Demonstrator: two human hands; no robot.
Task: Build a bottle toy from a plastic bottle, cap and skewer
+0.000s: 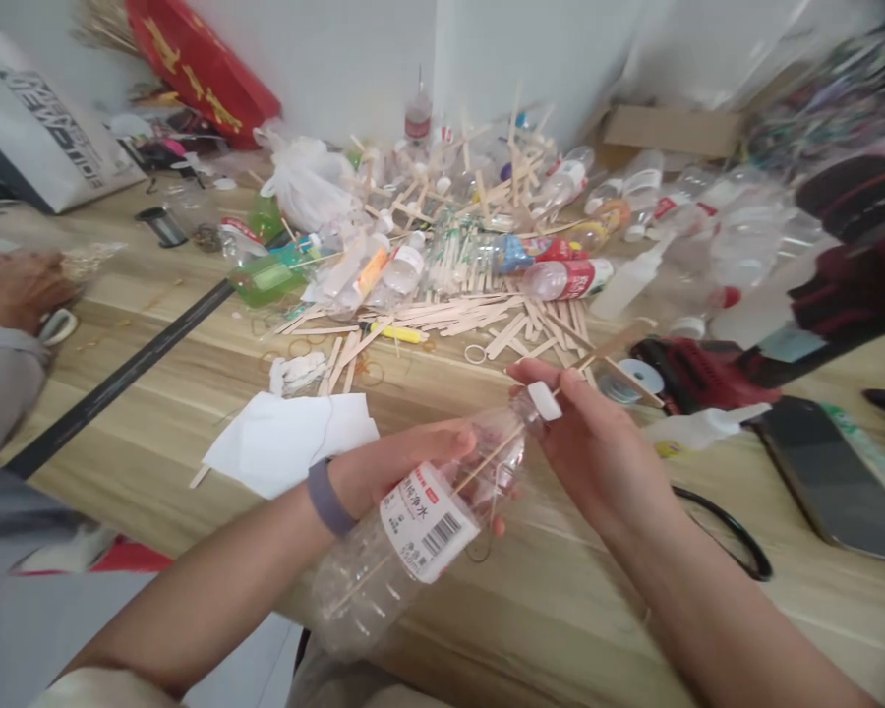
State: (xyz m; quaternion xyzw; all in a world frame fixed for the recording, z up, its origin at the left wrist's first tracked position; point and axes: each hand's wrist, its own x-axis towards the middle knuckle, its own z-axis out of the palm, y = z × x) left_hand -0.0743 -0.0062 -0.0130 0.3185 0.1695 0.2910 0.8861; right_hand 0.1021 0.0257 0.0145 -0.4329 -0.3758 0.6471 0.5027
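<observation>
A clear plastic water bottle (pixel 383 580) with a white label is tilted, its neck pointing up and to the right. My left hand (pixel 420 457) wraps round its upper body, fingers partly hidden behind it. A white cap (pixel 544 400) sits on the neck. Inside the bottle, a thin wooden stick (pixel 491 457) runs lengthwise toward the cap, and a light wooden piece shows beyond it. My right hand (pixel 590 423) is closed beside the cap, thumb and fingers pinching the stick there. The exact contact is partly hidden.
Wooden craft sticks (pixel 449 315) and several bottles (pixel 567 279) are heaped behind my hands. White paper (pixel 287 442) lies at left, a phone (pixel 833 472) and red power tool (pixel 730 374) at right. Another person's hand (pixel 26 285) is at the far left.
</observation>
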